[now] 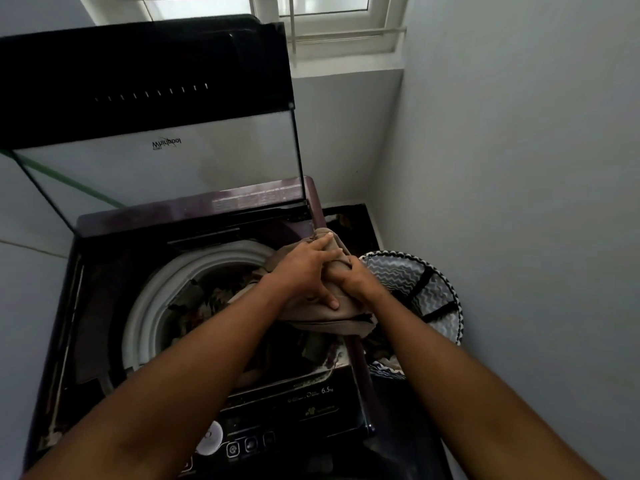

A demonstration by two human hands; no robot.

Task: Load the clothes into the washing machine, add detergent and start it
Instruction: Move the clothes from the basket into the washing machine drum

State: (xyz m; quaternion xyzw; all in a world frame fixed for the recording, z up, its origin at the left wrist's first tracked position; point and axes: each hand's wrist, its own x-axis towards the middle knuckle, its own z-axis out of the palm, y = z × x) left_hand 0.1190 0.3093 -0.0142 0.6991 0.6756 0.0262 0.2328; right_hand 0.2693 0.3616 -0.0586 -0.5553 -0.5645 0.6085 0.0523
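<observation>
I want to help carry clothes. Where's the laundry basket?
The laundry basket stands on the floor right of the washing machine, by the wall, beyond the right hand.

Bunched tan garment (325, 315) over open washer (104, 271)

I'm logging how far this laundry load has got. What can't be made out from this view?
- Head view: how full the drum is; both forearms and the brown garment cover its right half.
- What remains in the laundry basket; the right hand and the washing machine's edge hide its inside.
- Control panel labels: too small, partly behind the left forearm.
- Detergent: none in frame.
</observation>
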